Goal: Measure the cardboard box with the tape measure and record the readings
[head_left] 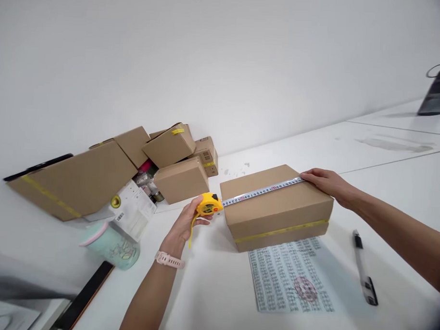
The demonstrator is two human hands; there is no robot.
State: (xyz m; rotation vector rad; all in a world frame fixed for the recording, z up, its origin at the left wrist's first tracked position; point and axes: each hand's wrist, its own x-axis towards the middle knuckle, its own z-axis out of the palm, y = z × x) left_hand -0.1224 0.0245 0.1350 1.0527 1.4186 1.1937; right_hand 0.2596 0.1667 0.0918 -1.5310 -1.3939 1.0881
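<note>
A brown cardboard box with a yellow tape band lies on the white table. My left hand grips a yellow tape measure at the box's left end. Its metal blade stretches across the box top. My right hand pins the blade's tip against the box's far right corner, fingers pressed down on it.
A pile of cardboard boxes leans against the wall at the left, with a pale green cup and a dark phone in front. A printed sheet lies before the box and a pen to its right. A dark device stands far right.
</note>
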